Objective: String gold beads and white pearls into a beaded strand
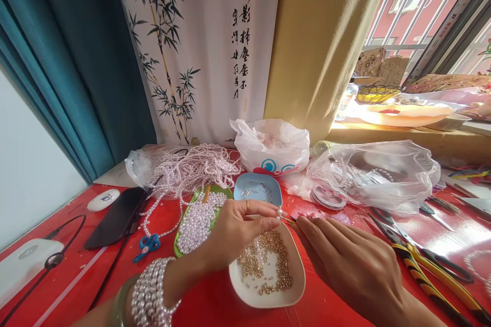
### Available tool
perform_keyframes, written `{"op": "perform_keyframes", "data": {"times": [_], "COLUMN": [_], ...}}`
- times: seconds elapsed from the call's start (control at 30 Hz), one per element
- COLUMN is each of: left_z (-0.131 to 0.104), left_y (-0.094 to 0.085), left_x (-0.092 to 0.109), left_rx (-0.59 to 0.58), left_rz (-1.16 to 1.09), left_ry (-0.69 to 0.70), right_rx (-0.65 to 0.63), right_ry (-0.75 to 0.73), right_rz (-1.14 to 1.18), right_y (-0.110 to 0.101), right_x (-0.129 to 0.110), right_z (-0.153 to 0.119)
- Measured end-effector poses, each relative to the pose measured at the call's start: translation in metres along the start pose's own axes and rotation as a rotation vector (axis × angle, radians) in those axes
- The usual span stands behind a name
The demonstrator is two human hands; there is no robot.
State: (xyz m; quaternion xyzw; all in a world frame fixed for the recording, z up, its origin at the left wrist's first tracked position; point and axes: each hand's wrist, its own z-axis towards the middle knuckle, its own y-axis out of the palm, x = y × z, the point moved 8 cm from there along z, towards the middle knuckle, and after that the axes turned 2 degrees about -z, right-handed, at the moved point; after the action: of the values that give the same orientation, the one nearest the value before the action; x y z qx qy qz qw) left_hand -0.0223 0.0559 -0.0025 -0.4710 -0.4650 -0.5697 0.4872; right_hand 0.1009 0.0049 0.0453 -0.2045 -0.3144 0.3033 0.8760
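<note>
My left hand (238, 230) is closed in a pinch on a small white pearl bead (281, 212), above the white dish (240, 294). Gold-coloured beads (284, 271) lie in that dish. Facing it from the right, my right hand (349, 253) is closed, its fingertips around a thin gold-coloured piece (290, 219) that reaches toward the pearl bead. Most of this piece is hidden by the fingers, so its kind does not show. Loose pearl beads (199, 225) fill the green tray (177, 245) beside my left wrist. Behind my hands stands a blue dish (245, 180) of tiny metallic bits.
Strands of pearl beads (192, 166) are heaped at the back left, near a black phone (115, 217) and small blue scissors (147, 248). Plastic bags (268, 145) line the back. Pliers with yellow-black handles (429, 276) and black-handled scissors (448, 265) lie on the right.
</note>
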Motion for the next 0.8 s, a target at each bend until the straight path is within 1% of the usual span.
{"op": "perform_keyframes", "data": {"times": [0.17, 0.33, 0.47, 0.53, 0.57, 0.6, 0.7, 0.73, 0.8], "left_z": [-0.001, -0.002, -0.002, -0.002, -0.002, -0.002, -0.001, -0.001, -0.001], "left_y": [-0.001, -0.001, -0.001, -0.001, -0.002, -0.002, -0.003, -0.003, -0.004], "left_x": [0.001, 0.006, 0.012, 0.014, 0.015, 0.016, 0.018, 0.018, 0.017], "left_rx": [0.016, 0.024, 0.016, 0.024, 0.028, 0.033, 0.044, 0.049, 0.059], "left_rz": [0.009, 0.020, 0.078, 0.126, 0.146, 0.163, 0.186, 0.188, 0.184], "left_ry": [0.011, 0.099, 0.182, 0.207, 0.215, 0.219, 0.224, 0.224, 0.220], "right_rx": [0.000, -0.034, -0.080, -0.134, -0.199, -0.301, -0.716, -0.838, -0.996], "right_ry": [-0.010, -0.010, 0.034, 0.095, 0.141, 0.194, 0.318, 0.327, 0.306], "right_rz": [0.003, 0.007, 0.054, 0.089, 0.096, 0.091, 0.019, -0.005, -0.037], "right_y": [-0.001, 0.001, 0.003, 0.008, 0.014, 0.023, 0.056, 0.065, 0.078], "right_x": [0.001, 0.001, 0.007, 0.015, 0.020, 0.026, 0.041, 0.043, 0.040], "right_z": [0.001, 0.005, 0.007, 0.007, 0.005, 0.002, -0.018, -0.026, -0.037]}}
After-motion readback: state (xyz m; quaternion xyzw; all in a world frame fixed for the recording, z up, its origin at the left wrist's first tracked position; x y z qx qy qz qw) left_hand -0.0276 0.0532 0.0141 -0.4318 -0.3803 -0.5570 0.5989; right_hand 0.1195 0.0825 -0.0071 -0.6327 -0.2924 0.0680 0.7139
